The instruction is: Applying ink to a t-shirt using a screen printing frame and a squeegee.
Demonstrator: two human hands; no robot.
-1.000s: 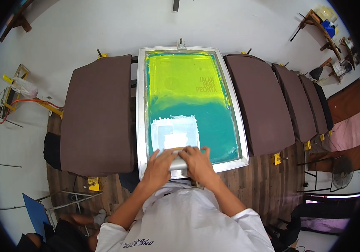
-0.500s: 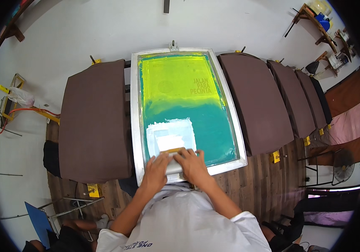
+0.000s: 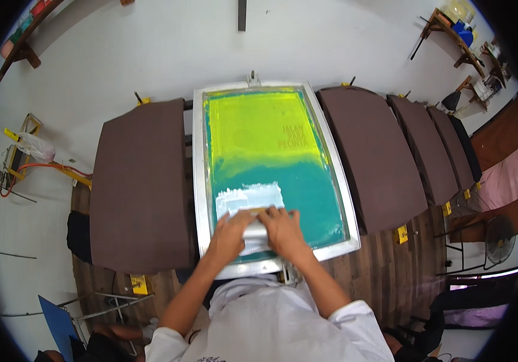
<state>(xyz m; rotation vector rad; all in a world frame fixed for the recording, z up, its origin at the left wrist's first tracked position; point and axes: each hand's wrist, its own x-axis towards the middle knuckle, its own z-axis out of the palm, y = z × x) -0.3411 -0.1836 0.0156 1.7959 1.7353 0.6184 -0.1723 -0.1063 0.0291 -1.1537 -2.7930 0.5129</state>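
Both hands grip a squeegee [image 3: 255,231] with a silvery body and a tan strip along its far edge. My left hand [image 3: 232,234] holds its left part and my right hand [image 3: 279,229] its right part, fingers curled over the top. The squeegee rests on the near left part of a screen printing frame [image 3: 336,166] with a metal rim. Just beyond it lies a patch of white ink [image 3: 250,196] on the teal mesh [image 3: 301,199]. The far half of the mesh is yellow-green, with a faint design. Where the squeegee's lower edge meets the mesh is hidden.
Brown cloth-covered boards stand left [image 3: 140,187] and right [image 3: 372,154] of the frame, with several more to the right. A hinge clamp [image 3: 252,78] sits at the frame's far edge. A fan [image 3: 500,240] stands at the right; a blue panel [image 3: 60,323] leans lower left.
Both hands have pushed the squeegee a little away from me over the screen, covering part of the white patch. The whole view has shifted slightly.
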